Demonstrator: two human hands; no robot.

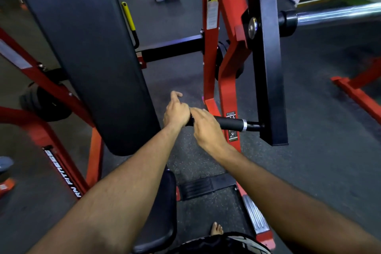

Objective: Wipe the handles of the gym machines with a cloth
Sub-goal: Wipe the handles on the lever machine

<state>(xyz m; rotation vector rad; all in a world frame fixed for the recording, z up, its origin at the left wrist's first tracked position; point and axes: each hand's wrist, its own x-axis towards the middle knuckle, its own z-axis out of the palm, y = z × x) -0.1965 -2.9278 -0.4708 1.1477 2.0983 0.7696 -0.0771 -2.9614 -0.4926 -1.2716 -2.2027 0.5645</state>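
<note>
A black machine handle [231, 123] sticks out sideways from a black lever arm [268, 68] of a red-framed machine. My left hand [176, 110] is curled round the handle's free end, forefinger pointing forward. My right hand [206, 128] lies over the handle right beside it, fingers bent down across the grip. A small dark bit shows between the two hands; whether it is a cloth I cannot tell.
A long black back pad [82, 51] stands at the left, with the black seat [162, 208] below my arms. Red frame posts [212, 57] rise behind the handle. A chrome bar [338, 15] juts right. A footplate [206, 186] and my bare foot [216, 229] are on the rubber floor.
</note>
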